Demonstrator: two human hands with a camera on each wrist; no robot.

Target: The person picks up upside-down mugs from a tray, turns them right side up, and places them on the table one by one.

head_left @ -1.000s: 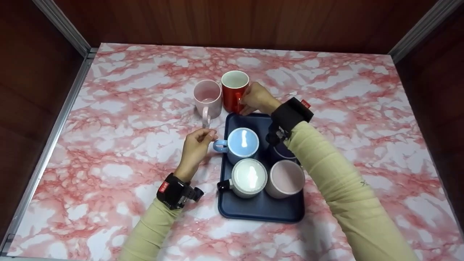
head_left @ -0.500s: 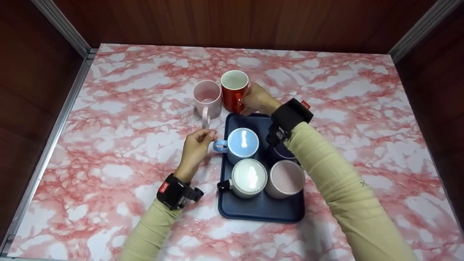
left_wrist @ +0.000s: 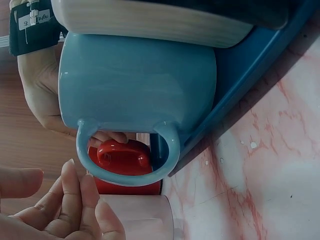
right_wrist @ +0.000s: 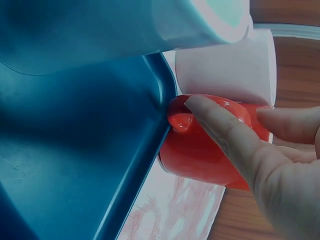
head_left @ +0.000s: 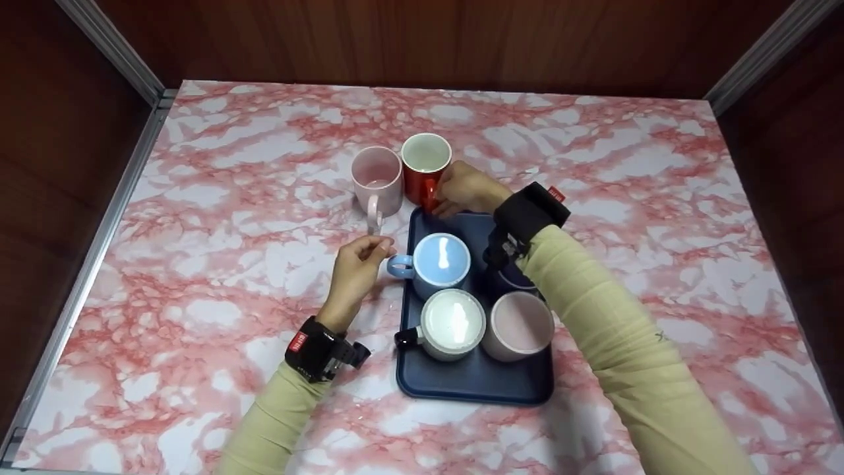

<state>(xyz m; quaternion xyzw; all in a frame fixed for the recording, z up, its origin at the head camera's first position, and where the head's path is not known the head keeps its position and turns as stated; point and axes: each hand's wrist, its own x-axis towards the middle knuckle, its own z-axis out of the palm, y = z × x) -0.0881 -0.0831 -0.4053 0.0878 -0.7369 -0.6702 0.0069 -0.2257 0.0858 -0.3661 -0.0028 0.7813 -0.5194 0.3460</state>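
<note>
Right hand (head_left: 465, 189), the nearer, grips the handle (head_left: 429, 191) of the red mug (head_left: 415, 179), which sits mouth up to that hand's left, at the tray's (head_left: 475, 387) far edge (left hand (head_left: 355, 274) relaxed, holding nothing).

Red mug (head_left: 415, 185) partly hidden behind right hand (head_left: 469, 189), dark mug (head_left: 514, 276) under right sleeve (head_left: 606, 330); left sleeve (head_left: 273, 419) cut off below

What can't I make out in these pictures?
Dark mug on the tray, head view: mostly covered by the right wrist strap and right sleeve.
Red mug, right wrist view: partly covered by the right hand.
White mug, left wrist view: cut off by the top edge.
Lettering on the red tag, head view: too small to read.
</note>
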